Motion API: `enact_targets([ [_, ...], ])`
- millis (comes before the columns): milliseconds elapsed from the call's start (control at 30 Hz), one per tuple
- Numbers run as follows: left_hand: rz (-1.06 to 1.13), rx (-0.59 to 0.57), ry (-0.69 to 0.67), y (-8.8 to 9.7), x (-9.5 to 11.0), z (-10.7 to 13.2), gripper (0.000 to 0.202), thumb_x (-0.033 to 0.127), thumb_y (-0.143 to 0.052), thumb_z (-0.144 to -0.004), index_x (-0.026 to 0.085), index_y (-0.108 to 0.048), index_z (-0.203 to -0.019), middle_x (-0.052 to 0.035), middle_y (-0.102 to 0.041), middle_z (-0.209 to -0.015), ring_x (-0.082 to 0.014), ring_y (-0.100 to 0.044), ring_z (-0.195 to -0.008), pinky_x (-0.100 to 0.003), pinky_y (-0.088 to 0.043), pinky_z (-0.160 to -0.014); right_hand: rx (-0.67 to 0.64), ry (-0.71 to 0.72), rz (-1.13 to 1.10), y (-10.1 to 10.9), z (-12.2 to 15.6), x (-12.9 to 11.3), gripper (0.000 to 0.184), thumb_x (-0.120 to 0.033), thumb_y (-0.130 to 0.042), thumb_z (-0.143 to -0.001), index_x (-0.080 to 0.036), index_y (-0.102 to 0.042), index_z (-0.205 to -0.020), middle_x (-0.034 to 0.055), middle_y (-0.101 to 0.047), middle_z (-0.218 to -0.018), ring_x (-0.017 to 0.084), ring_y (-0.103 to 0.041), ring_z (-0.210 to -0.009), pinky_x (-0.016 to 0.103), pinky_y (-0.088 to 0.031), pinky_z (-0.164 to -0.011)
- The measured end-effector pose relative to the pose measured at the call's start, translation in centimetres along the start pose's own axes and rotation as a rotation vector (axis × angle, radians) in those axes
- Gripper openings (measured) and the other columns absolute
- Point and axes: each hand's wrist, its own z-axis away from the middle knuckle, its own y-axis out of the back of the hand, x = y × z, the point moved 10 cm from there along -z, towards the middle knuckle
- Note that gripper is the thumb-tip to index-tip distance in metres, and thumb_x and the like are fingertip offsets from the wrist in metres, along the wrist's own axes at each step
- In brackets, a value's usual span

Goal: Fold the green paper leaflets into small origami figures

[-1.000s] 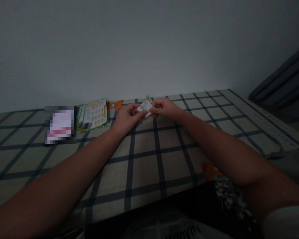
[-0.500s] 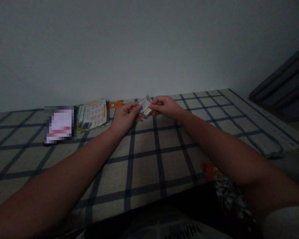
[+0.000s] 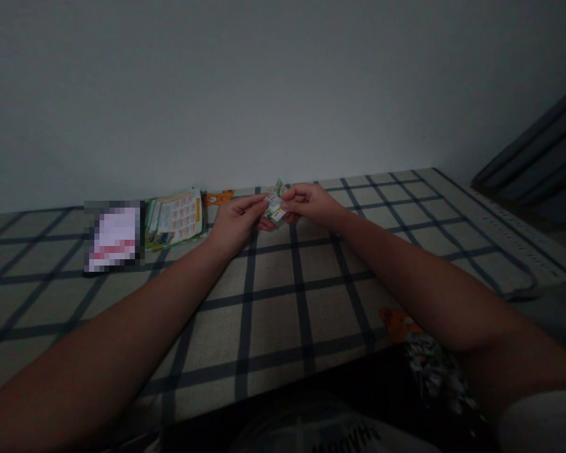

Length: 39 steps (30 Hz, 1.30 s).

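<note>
Both arms reach far forward over a checked bed sheet (image 3: 273,296). My left hand (image 3: 236,220) and my right hand (image 3: 309,202) meet near the wall and pinch a small folded piece of printed paper (image 3: 274,206) between their fingertips. The paper is white and green with small print, and it is held just above the sheet. Both hands have their fingers closed on it.
A stack of printed leaflets (image 3: 174,219) lies to the left of my hands by the wall, beside a blurred-out patch (image 3: 114,238). An orange print (image 3: 219,199) shows on the sheet behind my left hand. Dark curtain folds (image 3: 538,170) hang at the far right. The room is dim.
The folded paper has been turned and drawn smaller between the fingertips; my hands have closed in slightly on it. The arms have stayed in place.
</note>
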Motion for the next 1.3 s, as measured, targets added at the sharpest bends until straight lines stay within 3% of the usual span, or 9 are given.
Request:
enact_targets([
  [167,-0.028,0.008,0.004,0.2,-0.5,-0.1,0.05,0.054,-0.087,-0.07,0.015,-0.078,-0.1,-0.0056,-0.078,-0.077,-0.0161,-0.069,-0.054,-0.028,-0.06,-0.055,0.007,-0.041,-0.012,-0.1,0.1,0.5,0.021,-0.024,-0.078,-0.081,-0.017,-0.061,-0.09,-0.0019,-0.068,-0.068,0.011,-0.065,-0.057,0.023,-0.059,-0.058],
  [267,-0.101,-0.007,-0.017,-0.1,-0.3,0.2,0.054,0.058,-0.085,-0.072,0.016,-0.078,-0.105,-0.0049,-0.078,-0.077,-0.0176,-0.071,-0.059,-0.027,-0.059,-0.056,-0.009,-0.071,0.003,-0.3,0.3,0.6,0.021,-0.023,-0.08,-0.081,-0.015,-0.064,-0.093,-0.0006,-0.07,-0.07,0.011,-0.066,-0.058,0.021,-0.058,-0.057],
  [367,-0.198,-0.022,-0.052,-0.4,0.4,0.5,0.057,0.06,-0.081,-0.076,0.017,-0.079,-0.113,-0.0079,-0.081,-0.09,-0.0209,-0.075,-0.074,-0.029,-0.061,-0.064,-0.035,-0.092,0.007,-0.7,0.5,0.5,0.021,-0.022,-0.08,-0.081,-0.014,-0.066,-0.095,0.0,-0.072,-0.072,0.01,-0.067,-0.058,0.02,-0.058,-0.057],
  [567,-0.24,0.044,-0.129,0.5,0.9,0.3,0.05,0.058,-0.082,-0.076,0.019,-0.083,-0.108,-0.0109,-0.081,-0.107,-0.026,-0.075,-0.096,-0.035,-0.06,-0.087,-0.017,-0.137,-0.001,-0.9,0.5,0.8,0.016,-0.015,-0.075,-0.084,-0.013,-0.069,-0.098,-0.0005,-0.072,-0.069,0.009,-0.066,-0.055,0.018,-0.056,-0.053],
  [733,-0.241,0.037,-0.106,0.5,0.6,0.3,0.05,0.061,-0.079,-0.078,0.02,-0.083,-0.108,-0.0087,-0.082,-0.099,-0.0235,-0.074,-0.085,-0.033,-0.059,-0.076,-0.02,-0.132,0.003,-0.9,0.4,0.8,0.014,-0.016,-0.075,-0.084,-0.014,-0.07,-0.097,0.0008,-0.072,-0.071,0.011,-0.066,-0.057,0.021,-0.057,-0.055],
  [1000,-0.276,0.075,-0.114,0.7,1.6,0.7,0.047,0.059,-0.079,-0.079,0.017,-0.083,-0.101,-0.0093,-0.081,-0.096,-0.024,-0.074,-0.087,-0.031,-0.059,-0.076,-0.052,-0.123,0.029,-1.4,0.5,0.7,0.014,-0.017,-0.074,-0.085,-0.014,-0.07,-0.098,0.002,-0.072,-0.071,0.012,-0.066,-0.059,0.023,-0.058,-0.058],
  [1167,-0.049,-0.045,0.014,-0.5,-0.4,0.2,0.064,0.054,-0.086,-0.073,0.018,-0.073,-0.125,-0.0106,-0.08,-0.106,-0.0203,-0.074,-0.08,-0.028,-0.061,-0.064,0.021,-0.037,0.058,-0.2,0.1,0.3,0.019,-0.025,-0.075,-0.085,-0.015,-0.065,-0.097,0.0018,-0.072,-0.074,0.012,-0.066,-0.059,0.024,-0.058,-0.058],
  [1300,-0.064,-0.117,0.035,-1.3,-0.7,0.2,0.056,0.045,-0.086,-0.074,0.015,-0.074,-0.121,-0.0103,-0.079,-0.108,-0.0197,-0.075,-0.083,-0.028,-0.063,-0.07,0.024,0.001,0.093,0.2,-0.1,0.3,0.033,-0.031,-0.077,-0.083,-0.014,-0.063,-0.11,-0.0018,-0.067,-0.066,0.012,-0.065,-0.058,0.023,-0.055,-0.057],
])
